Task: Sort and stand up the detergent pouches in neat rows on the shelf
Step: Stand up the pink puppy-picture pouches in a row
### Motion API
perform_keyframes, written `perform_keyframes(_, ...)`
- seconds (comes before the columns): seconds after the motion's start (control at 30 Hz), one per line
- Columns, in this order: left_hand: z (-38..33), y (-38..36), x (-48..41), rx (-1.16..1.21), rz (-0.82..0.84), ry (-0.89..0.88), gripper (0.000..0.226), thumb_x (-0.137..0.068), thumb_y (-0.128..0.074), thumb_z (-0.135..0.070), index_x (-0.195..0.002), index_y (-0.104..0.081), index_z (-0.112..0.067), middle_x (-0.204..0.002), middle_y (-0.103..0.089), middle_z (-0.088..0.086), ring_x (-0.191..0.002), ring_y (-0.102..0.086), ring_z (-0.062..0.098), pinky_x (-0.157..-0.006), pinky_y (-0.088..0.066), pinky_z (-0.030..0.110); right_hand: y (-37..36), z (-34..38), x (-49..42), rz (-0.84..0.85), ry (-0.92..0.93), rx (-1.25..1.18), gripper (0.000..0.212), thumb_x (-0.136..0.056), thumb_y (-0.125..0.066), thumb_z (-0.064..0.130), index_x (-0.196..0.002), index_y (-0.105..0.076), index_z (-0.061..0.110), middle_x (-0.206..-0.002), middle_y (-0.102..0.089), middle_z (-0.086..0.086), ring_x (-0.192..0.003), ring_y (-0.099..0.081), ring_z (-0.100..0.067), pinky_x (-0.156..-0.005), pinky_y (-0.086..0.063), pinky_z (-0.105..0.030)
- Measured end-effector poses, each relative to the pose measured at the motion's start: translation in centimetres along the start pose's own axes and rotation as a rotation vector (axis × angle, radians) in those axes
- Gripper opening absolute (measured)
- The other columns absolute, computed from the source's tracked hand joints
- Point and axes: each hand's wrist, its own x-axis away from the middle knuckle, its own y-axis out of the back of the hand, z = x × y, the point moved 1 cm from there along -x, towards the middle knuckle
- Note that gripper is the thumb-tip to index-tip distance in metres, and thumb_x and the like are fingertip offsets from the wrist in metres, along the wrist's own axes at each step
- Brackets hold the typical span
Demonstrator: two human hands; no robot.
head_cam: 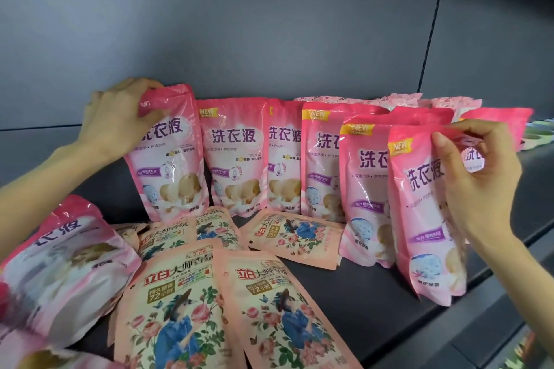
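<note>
Up front, the floral pouches (180, 308) lie flat on the shelf (374, 293), with a fallen pink pouch (60, 263) at the left. Right hand (479, 177) pinches the top corner of the nearest standing pouch (419, 219); further back, left hand (117, 120) grips the top of the leftmost pouch (171, 159) in the upright pink row (236, 156).

The left grip (120, 118) covers the top corner of the leftmost standing pouch (171, 159); the right grip (476, 183) hides the right side of the nearest pouch (419, 219). The floral pouches (180, 317) run off the bottom edge, the lying pink pouch (60, 263) is blurred, and the pale pouches (401, 99) behind show only their tops
</note>
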Motion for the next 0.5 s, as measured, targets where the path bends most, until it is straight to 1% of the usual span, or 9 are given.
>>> perform_keyframes(0.03,0.0,0.0,0.0,0.002,-0.001,0.002,0.038,-0.087,-0.060,-0.030,-0.122,-0.053,-0.017,-0.123,-0.057,0.011,-0.107,-0.054,0.038,-0.093,-0.039,0.049,0.0,0.0,0.0,0.026,0.000,0.011,0.016,-0.090,-0.060,0.023,-0.097,-0.050,0.032,-0.099,-0.050,0.022,-0.092,-0.049,0.007,-0.086,-0.038,-0.012)
perform_keyframes(0.1,0.1,0.0,0.1,0.010,-0.014,-0.006,0.038,-0.088,-0.060,-0.029,-0.122,-0.053,-0.015,-0.123,-0.057,0.012,-0.106,-0.054,0.038,-0.092,-0.039,0.050,-0.1,0.0,0.0,0.068,-0.002,0.019,0.028,-0.089,-0.062,0.021,-0.106,-0.046,0.037,-0.106,-0.047,0.022,-0.098,-0.049,0.001,-0.090,-0.037,-0.012)
perform_keyframes(0.17,0.1,-0.1,0.1,0.017,-0.017,-0.010,0.038,-0.088,-0.060,-0.028,-0.122,-0.053,-0.014,-0.122,-0.056,0.013,-0.107,-0.053,0.038,-0.093,-0.039,0.051,-0.2,0.0,0.1,0.094,-0.016,0.014,0.041,-0.088,-0.064,0.018,-0.112,-0.039,0.040,-0.112,-0.049,0.013,-0.104,-0.049,-0.005,-0.095,-0.037,-0.016)
perform_keyframes(0.27,0.1,-0.3,0.3,-0.023,-0.059,-0.033,0.044,-0.085,-0.063,-0.024,-0.126,-0.050,-0.011,-0.127,-0.049,0.015,-0.114,-0.045,0.037,-0.096,-0.032,0.050,-0.4,-0.2,0.5,0.122,-0.053,0.037,0.050,-0.086,-0.065,0.014,-0.115,-0.035,0.041,-0.122,-0.048,-0.006,-0.108,-0.048,-0.013,-0.095,-0.036,-0.015)
perform_keyframes(0.33,-0.3,-0.4,0.8,-0.097,-0.136,-0.104,0.050,-0.083,-0.066,-0.022,-0.127,-0.047,-0.007,-0.130,-0.043,0.016,-0.116,-0.040,0.036,-0.095,-0.028,0.046,-0.6,-0.5,0.8,0.123,-0.070,0.060,0.052,-0.086,-0.065,0.011,-0.114,-0.034,0.043,-0.121,-0.049,-0.011,-0.105,-0.049,-0.017,-0.092,-0.036,-0.012)
perform_keyframes(0.4,-1.6,-0.4,1.2,-0.140,-0.187,-0.190,0.050,-0.084,-0.065,-0.024,-0.127,-0.047,-0.007,-0.130,-0.045,0.016,-0.116,-0.041,0.036,-0.094,-0.028,0.046,-0.6,-0.8,0.9,0.117,-0.080,0.072,0.055,-0.085,-0.065,0.009,-0.115,-0.033,0.044,-0.119,-0.049,-0.012,-0.102,-0.049,-0.016,-0.090,-0.037,-0.013)
perform_keyframes(0.47,-3.8,-0.9,2.1,-0.116,-0.122,-0.301,0.046,-0.084,-0.065,-0.026,-0.124,-0.050,-0.009,-0.125,-0.051,0.017,-0.111,-0.048,0.038,-0.090,-0.034,0.050,-0.7,-0.8,0.8,0.126,-0.091,0.069,0.056,-0.085,-0.065,0.008,-0.117,-0.033,0.042,-0.119,-0.049,-0.013,-0.101,-0.049,-0.015,-0.089,-0.037,-0.012)
perform_keyframes(0.5,-4.7,-1.4,2.7,-0.085,-0.039,-0.384,0.045,-0.082,-0.066,-0.027,-0.122,-0.053,-0.010,-0.122,-0.055,0.017,-0.109,-0.052,0.038,-0.090,-0.037,0.051,-0.8,-0.8,0.8,0.130,-0.097,0.071,0.054,-0.085,-0.065,0.008,-0.120,-0.036,0.037,-0.120,-0.049,-0.012,-0.102,-0.049,-0.015,-0.089,-0.036,-0.011)
